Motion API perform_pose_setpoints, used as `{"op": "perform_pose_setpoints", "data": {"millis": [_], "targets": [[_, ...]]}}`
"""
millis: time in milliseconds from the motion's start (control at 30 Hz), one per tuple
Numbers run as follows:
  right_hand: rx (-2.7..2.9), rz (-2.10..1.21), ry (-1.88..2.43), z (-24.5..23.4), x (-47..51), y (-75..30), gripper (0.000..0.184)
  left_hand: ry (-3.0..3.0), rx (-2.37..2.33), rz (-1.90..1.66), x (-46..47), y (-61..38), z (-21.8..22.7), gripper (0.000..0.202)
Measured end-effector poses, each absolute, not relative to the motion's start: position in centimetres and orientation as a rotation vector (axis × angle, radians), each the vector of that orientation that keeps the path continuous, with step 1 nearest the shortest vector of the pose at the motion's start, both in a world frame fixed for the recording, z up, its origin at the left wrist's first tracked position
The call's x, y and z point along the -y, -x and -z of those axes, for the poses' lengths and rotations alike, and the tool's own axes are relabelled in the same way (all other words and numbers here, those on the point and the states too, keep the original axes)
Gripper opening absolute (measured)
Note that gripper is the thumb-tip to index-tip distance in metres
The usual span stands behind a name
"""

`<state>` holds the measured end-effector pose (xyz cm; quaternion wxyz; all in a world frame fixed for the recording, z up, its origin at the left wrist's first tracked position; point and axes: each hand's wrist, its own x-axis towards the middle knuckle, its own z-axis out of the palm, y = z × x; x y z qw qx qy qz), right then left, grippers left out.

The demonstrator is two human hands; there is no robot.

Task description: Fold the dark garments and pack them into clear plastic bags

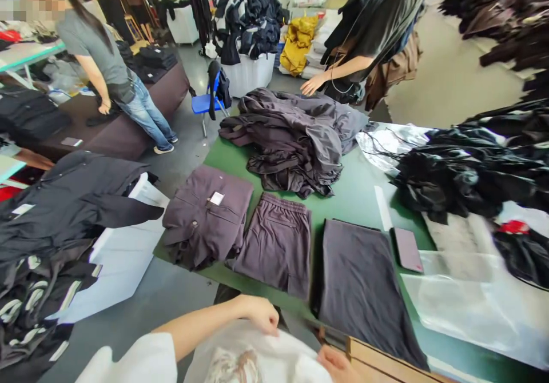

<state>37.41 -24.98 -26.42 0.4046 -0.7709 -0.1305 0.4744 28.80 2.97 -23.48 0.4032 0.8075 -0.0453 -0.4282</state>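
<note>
At the bottom of the view, my left hand (pixel 262 314) is closed on the edge of a white shirt (pixel 283 351) that spreads over my front. My right hand (pixel 337 366) is closed at the opposite edge of the same cloth, partly cut off by the frame. Just beyond, on the green table (pixel 358 183), lie folded dark trousers (pixel 278 246) with an elastic waist. To their left sits a stack of folded brown garments (pixel 210 211) with a small white label. A flat folded dark cloth (pixel 360 274) hangs slightly over the near edge.
A heap of dark garments (pixel 295 131) covers the table's far end. At the right are a phone (pixel 407 250), clear plastic bags (pixel 476 297) and black garments (pixel 472 171). A white bin (pixel 124 263) with clothes stands left. One person (pixel 369 46) stands across the table, another (pixel 107 68) farther left.
</note>
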Motion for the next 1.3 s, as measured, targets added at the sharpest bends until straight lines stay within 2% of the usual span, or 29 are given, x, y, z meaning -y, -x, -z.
{"op": "perform_pose_setpoints", "data": {"millis": [100, 233, 333, 500, 667, 900, 1067, 1167, 1300], "targets": [[0.443, -0.968, 2.024, 28.0, 13.4, -40.4, 0.02, -2.398, -0.154, 0.591, -11.6, -28.8, 23.3, 0.021], [0.543, -0.73, 1.884, 28.0, -6.3, -44.8, 0.029, -2.495, -0.666, 0.031, -28.7, -29.8, 21.7, 0.024], [0.648, -0.485, 2.121, 27.9, -18.7, -48.0, 0.036, -2.51, -0.917, -0.063, -41.7, -30.5, 21.6, 0.03], [0.615, -0.49, 2.289, 29.9, -28.8, -51.2, 0.039, -2.507, -1.042, 0.038, -54.5, -32.0, 24.7, 0.035], [0.961, -0.301, 2.361, 30.6, -30.7, -51.6, 0.035, -2.529, -0.947, 0.164, -58.5, -35.4, 27.5, 0.053], [1.527, -0.074, 2.403, 31.4, -32.7, -52.1, 0.026, -2.522, -0.744, 0.387, -61.2, -38.6, 28.7, 0.045], [1.501, 0.072, 2.45, 30.3, -33.0, -52.5, 0.021, -2.535, -0.662, 0.455, -62.2, -38.3, 28.5, 0.049], [1.194, 0.159, 2.494, 28.9, -27.4, -50.2, 0.014, -2.598, -0.606, 0.45, -62.4, -38.0, 28.6, 0.049], [0.813, 0.1, 2.688, 28.1, -11.3, -40.7, 0.014, -2.641, -0.495, 0.401, -62.7, -37.9, 28.6, 0.049]]}}
